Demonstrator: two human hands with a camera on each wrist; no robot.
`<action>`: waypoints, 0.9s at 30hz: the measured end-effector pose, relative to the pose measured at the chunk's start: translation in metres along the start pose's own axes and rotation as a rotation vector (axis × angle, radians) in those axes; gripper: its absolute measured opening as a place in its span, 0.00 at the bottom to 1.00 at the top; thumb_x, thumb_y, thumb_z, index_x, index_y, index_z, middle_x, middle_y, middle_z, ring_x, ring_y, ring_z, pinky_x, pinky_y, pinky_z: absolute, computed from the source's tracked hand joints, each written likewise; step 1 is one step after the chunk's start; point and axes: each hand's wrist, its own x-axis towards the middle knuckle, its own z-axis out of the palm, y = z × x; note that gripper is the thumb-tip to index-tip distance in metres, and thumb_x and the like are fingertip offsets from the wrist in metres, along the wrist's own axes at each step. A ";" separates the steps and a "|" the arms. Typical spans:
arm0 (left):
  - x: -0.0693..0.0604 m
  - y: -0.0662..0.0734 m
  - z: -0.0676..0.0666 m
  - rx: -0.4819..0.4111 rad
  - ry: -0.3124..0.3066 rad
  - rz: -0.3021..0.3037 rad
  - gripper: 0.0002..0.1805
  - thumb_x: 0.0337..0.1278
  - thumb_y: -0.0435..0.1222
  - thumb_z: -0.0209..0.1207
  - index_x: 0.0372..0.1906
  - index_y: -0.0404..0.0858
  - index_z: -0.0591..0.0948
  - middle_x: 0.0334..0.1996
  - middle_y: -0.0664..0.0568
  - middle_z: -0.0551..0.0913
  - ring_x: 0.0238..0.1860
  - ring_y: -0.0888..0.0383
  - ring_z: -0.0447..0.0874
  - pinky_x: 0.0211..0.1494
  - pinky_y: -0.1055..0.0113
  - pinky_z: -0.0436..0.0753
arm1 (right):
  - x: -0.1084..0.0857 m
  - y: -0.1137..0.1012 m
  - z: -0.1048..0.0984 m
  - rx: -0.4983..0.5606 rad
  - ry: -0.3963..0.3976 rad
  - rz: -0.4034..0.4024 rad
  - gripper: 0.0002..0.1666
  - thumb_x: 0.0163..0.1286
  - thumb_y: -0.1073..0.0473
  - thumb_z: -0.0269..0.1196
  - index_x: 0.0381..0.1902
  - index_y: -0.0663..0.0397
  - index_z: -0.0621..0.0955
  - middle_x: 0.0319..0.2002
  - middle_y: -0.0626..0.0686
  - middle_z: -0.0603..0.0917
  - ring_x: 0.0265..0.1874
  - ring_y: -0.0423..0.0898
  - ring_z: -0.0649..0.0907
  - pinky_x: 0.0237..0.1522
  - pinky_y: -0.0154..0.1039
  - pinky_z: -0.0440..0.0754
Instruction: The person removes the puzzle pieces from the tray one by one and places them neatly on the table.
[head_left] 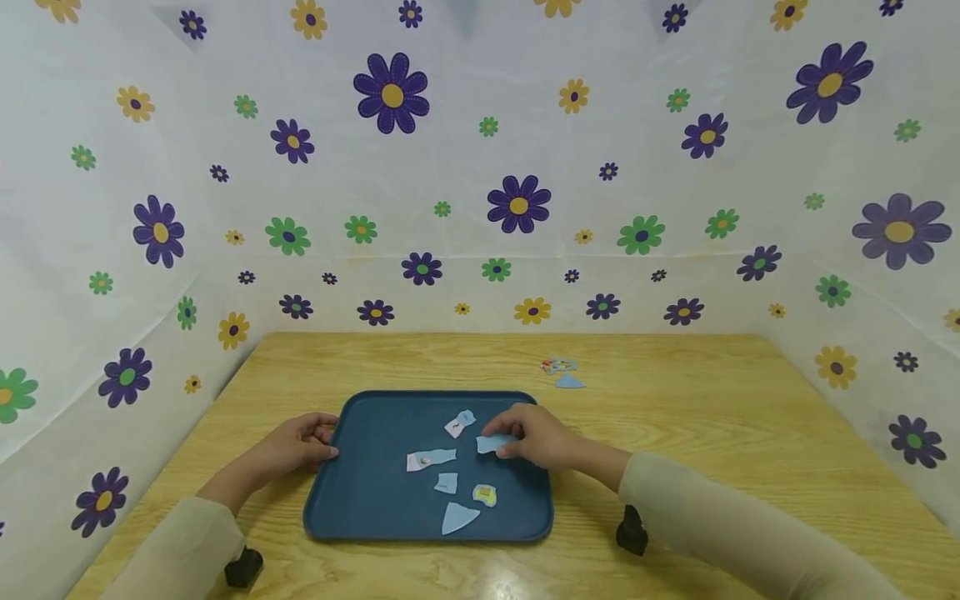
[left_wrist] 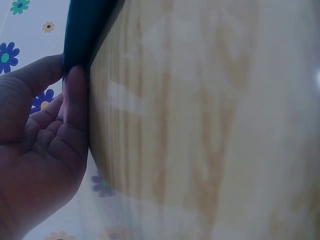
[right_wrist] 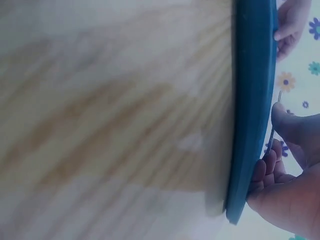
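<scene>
A dark blue tray [head_left: 367, 500] lies on the wooden table. At its left rim my left hand [head_left: 300, 446] grips the edge, thumb and fingers against the rim in the left wrist view. Over the tray's right side, my right hand [head_left: 536, 437] pinches a light-blue paper piece [head_left: 489, 443] between thumb and fingers; in the right wrist view the piece is seen edge-on. Several cut pieces lie on the tray: a piece with a pale end [head_left: 431, 458], a smaller one [head_left: 460, 423], a small square-like one [head_left: 446, 482], a yellow-printed one [head_left: 484, 495] and a triangular one [head_left: 460, 518].
Behind the tray on the table [head_left: 675, 417] lie a multicoloured printed piece [head_left: 558, 365] and another light-blue triangular piece [head_left: 570, 381]. A white flower-patterned sheet [head_left: 450, 150] encloses the table at the back and both sides.
</scene>
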 end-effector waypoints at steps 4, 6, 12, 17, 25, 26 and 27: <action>-0.001 0.001 -0.001 -0.005 -0.005 0.001 0.34 0.61 0.31 0.62 0.67 0.23 0.61 0.38 0.43 0.72 0.37 0.51 0.75 0.39 0.59 0.80 | -0.002 -0.001 -0.007 0.007 0.042 0.014 0.15 0.60 0.68 0.69 0.46 0.56 0.86 0.37 0.46 0.82 0.32 0.46 0.72 0.35 0.36 0.72; -0.001 0.002 -0.001 -0.007 -0.006 0.000 0.34 0.61 0.30 0.62 0.67 0.23 0.61 0.38 0.43 0.72 0.38 0.51 0.75 0.39 0.60 0.80 | -0.003 0.001 -0.010 0.010 0.056 0.027 0.15 0.60 0.67 0.70 0.46 0.55 0.86 0.37 0.46 0.81 0.33 0.47 0.73 0.37 0.38 0.72; -0.001 0.002 -0.001 0.005 0.001 -0.001 0.34 0.61 0.31 0.62 0.67 0.23 0.62 0.38 0.44 0.72 0.37 0.51 0.75 0.39 0.60 0.80 | -0.006 0.010 -0.018 0.011 0.097 0.065 0.15 0.61 0.66 0.69 0.47 0.53 0.86 0.38 0.47 0.79 0.35 0.46 0.73 0.38 0.40 0.74; -0.001 0.001 0.000 0.004 -0.001 -0.001 0.34 0.61 0.31 0.62 0.67 0.23 0.61 0.38 0.44 0.72 0.37 0.51 0.75 0.39 0.60 0.80 | -0.009 0.016 -0.029 0.023 0.142 0.125 0.14 0.62 0.66 0.68 0.47 0.54 0.85 0.39 0.49 0.80 0.36 0.47 0.75 0.35 0.40 0.75; -0.001 0.002 -0.001 -0.001 -0.006 0.003 0.34 0.61 0.31 0.62 0.67 0.23 0.61 0.38 0.43 0.71 0.37 0.51 0.74 0.38 0.60 0.80 | -0.017 0.028 -0.046 0.073 0.215 0.224 0.15 0.65 0.68 0.66 0.50 0.55 0.84 0.39 0.53 0.78 0.35 0.48 0.76 0.34 0.40 0.76; -0.001 0.002 -0.001 -0.001 -0.006 0.003 0.34 0.61 0.31 0.62 0.67 0.23 0.61 0.38 0.44 0.71 0.37 0.51 0.74 0.38 0.60 0.80 | -0.018 0.029 -0.049 0.079 0.220 0.222 0.16 0.65 0.68 0.65 0.50 0.56 0.84 0.40 0.53 0.78 0.35 0.49 0.76 0.34 0.41 0.76; -0.001 0.002 -0.001 0.000 -0.005 0.001 0.34 0.61 0.31 0.62 0.67 0.23 0.61 0.38 0.44 0.71 0.37 0.51 0.74 0.38 0.60 0.80 | -0.019 0.031 -0.051 0.082 0.225 0.219 0.16 0.65 0.69 0.65 0.51 0.56 0.84 0.40 0.54 0.78 0.36 0.49 0.77 0.35 0.41 0.76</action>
